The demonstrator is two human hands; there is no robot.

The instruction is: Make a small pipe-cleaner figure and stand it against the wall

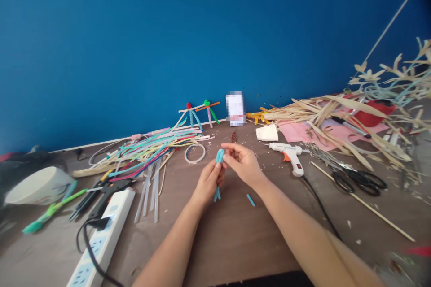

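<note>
A light-blue pipe cleaner (219, 156), bent into a narrow loop, stands upright between my hands above the table. My left hand (209, 178) is closed around its lower part, and two blue ends poke out below the fingers. On the loop's right side, my right hand (243, 161) pinches near the top with thumb and forefinger. A short blue piece (251, 200) lies on the table under my right forearm. Just beyond my hands are a pale ring (194, 153) and a small brown item I cannot make out.
Bundled coloured pipe cleaners (148, 152), a power strip (111, 224) and a white bowl (42, 186) occupy the left. Rightward lie a white glue gun (289, 154), black-handled scissors (365, 181), a thin stick (380, 219) and pale dried strips (323, 114). Small figures (198, 114) lean against the wall.
</note>
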